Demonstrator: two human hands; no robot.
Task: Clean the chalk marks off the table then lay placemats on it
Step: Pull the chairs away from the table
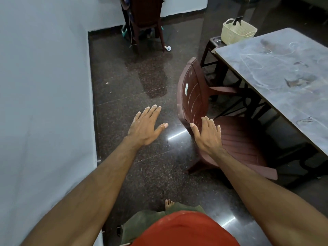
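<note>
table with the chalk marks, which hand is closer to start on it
Right. The right hand hangs open over the brown chair beside the chalk-marked table; the left hand is open over bare floor, farther away. Neither holds a cloth.

The chair bears a small sticker, seemingly printed, too blurred to read.

A: What's worn? Quick.

B: Orange-red top, plain fabric, faint pale smudges near the hem. Olive-green bottoms under it, look dusty.

A: Sleeves?

B: None visible, both forearms bare to the frame edge. No watch, no rings or bands on the left hand or the right hand.

A: Shoes?

B: Barefoot; one foot shows, toes only.

A: Nails?

B: Short, pale on the fingers.
</note>
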